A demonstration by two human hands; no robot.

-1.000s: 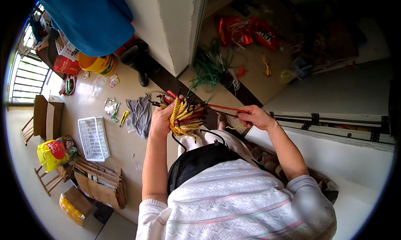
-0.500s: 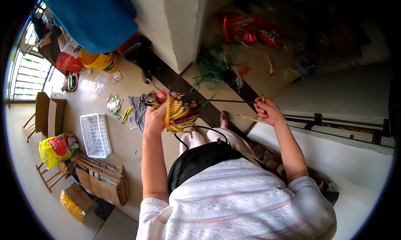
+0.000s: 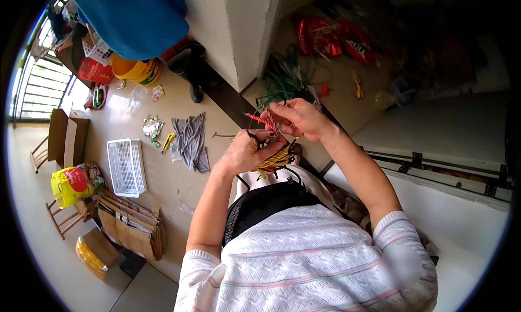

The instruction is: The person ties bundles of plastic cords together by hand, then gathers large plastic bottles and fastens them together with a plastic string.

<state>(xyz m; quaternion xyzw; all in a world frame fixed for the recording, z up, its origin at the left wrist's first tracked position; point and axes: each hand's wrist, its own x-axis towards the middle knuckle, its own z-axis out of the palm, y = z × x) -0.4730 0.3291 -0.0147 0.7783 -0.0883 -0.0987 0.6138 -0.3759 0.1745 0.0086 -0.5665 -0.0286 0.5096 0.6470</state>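
Note:
A bundle of yellow and dark cords (image 3: 275, 160) is gripped in my left hand (image 3: 244, 152), in front of my waist. Red twisted cord (image 3: 256, 118) sticks up from the top of the bundle, beside a brownish strand. Close above it, my right hand (image 3: 305, 119) is closed, with thumb and fingers pinched at the brownish cord (image 3: 269, 116). My palms hide part of the bundle and the cord ends.
On the floor to the left lie a grey cloth (image 3: 191, 141), a yellow cutter (image 3: 168, 142) and a white plastic basket (image 3: 126, 168). Flattened cardboard (image 3: 130, 225) leans nearby. Green strands (image 3: 285, 78) and red packaging (image 3: 317, 35) lie beyond the wall corner (image 3: 241, 40).
My right hand has come in from the far right, where it held a cord stretched taut, to the top of the bundle. My left hand and the bundle have shifted right.

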